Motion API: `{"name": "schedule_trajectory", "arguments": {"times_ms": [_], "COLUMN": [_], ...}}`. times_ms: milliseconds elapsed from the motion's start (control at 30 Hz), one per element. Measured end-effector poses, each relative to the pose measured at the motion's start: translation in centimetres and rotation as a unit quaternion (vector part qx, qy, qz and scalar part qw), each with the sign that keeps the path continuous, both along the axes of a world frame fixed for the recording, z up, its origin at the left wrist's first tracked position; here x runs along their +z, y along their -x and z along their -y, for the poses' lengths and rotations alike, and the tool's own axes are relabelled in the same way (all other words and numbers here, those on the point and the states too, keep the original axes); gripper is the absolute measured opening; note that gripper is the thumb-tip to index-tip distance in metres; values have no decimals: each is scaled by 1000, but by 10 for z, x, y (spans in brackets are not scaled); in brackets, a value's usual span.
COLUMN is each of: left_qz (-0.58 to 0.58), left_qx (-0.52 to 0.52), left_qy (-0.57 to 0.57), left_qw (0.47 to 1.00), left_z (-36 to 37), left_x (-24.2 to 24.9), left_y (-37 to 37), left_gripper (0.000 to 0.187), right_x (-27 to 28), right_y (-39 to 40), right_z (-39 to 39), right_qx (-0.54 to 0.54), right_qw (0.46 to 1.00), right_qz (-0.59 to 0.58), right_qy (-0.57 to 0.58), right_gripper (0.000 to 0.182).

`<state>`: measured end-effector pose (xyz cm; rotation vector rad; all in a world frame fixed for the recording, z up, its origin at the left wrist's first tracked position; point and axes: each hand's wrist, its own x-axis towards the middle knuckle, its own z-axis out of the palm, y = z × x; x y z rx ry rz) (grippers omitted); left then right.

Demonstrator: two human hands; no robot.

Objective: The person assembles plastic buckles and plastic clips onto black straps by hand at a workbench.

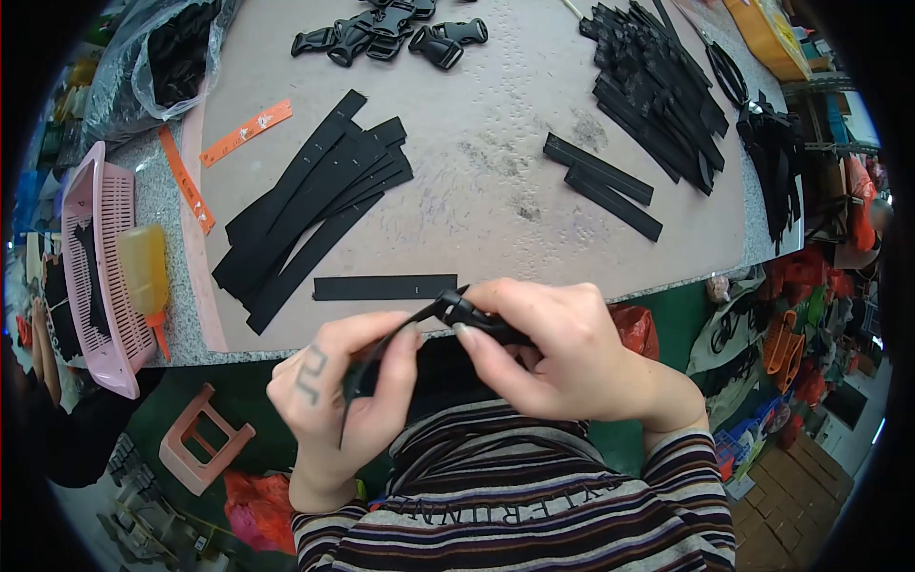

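My left hand (348,381) pinches a black webbing strap (360,378) between thumb and fingers, its free end hanging past the palm. In my right hand (562,353) is a black plastic buckle (494,329), gripped between thumb and index finger. The strap's tip meets the buckle's end between the two hands, just off the table's front edge. Right behind them a single black strip (381,287) lies flat on the table. Farther left is a fanned pile of black strips (315,195), and several black side-release buckles (381,33) lie at the back.
Two black strips (610,195) and a large heap of black straps (658,95) occupy the right side, with black scissors (726,74) beyond. Orange measuring strips (246,132), a yellow bottle (143,267) and a pink basket (119,257) are on the left. A pink stool (181,448) stands below.
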<state>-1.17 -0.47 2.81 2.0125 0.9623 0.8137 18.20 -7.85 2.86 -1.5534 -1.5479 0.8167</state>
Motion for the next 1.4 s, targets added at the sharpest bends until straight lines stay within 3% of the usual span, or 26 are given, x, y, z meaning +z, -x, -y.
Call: {"name": "schedule_trajectory", "arguments": {"times_ms": [133, 233, 267, 367, 533, 633, 767, 800, 933, 1067, 1167, 1200, 1300, 1400], "left_qz": [3, 60, 59, 62, 100, 155, 70, 46, 40, 105, 65, 71, 69, 37], "left_qx": [-22, -33, -72, -111, -206, -296, -287, -331, -279, -277, -170, -183, -82, -72], "left_qy": [-6, 61, -7, 10, 203, 168, 139, 109, 89, 164, 156, 141, 210, 100], "left_qw": [1000, 996, 996, 992, 952, 927, 945, 936, 955, 941, 971, 970, 972, 992], "left_z": [-5, -8, -12, -14, -20, -32, -32, -37, -32, -34, -21, -25, -11, -8], "left_x": [0, 15, 6, 5, 27, 16, 23, 26, 15, 9, 7, 6, 10, 11], "left_y": [-12, -6, -3, -6, 4, 7, 4, 0, -2, -2, 3, 2, -3, -6], "left_gripper": [22, 26, 31, 33, 41, 37, 28, 21, 20, 14, 23, 15, 18, 20], "right_x": [6, 10, 11, 12, 10, 15, 12, 12, 15, 12, 9, 9, 9, 6], "right_y": [2, -8, -9, -8, -15, -14, -12, -11, -13, -12, -11, -11, -8, -5], "right_z": [-2, -3, -3, -5, -4, -3, -2, -2, -1, 1, 2, 3, 4, 5], "right_qx": [13, 20, 29, 42, 68, 66, 63, 62, 78, 62, 35, 38, 34, 27], "right_qw": [999, 995, 993, 987, 977, 979, 987, 990, 987, 992, 995, 995, 998, 999], "right_qz": [-20, -75, -93, -135, -185, -158, -118, -96, -111, -80, -57, -60, -25, 2], "right_qy": [29, 65, 70, 81, 84, 109, 87, 78, 84, 81, 71, 69, 49, 19], "right_gripper": [18, 16, 16, 14, 14, 13, 15, 15, 15, 16, 15, 16, 16, 16]}}
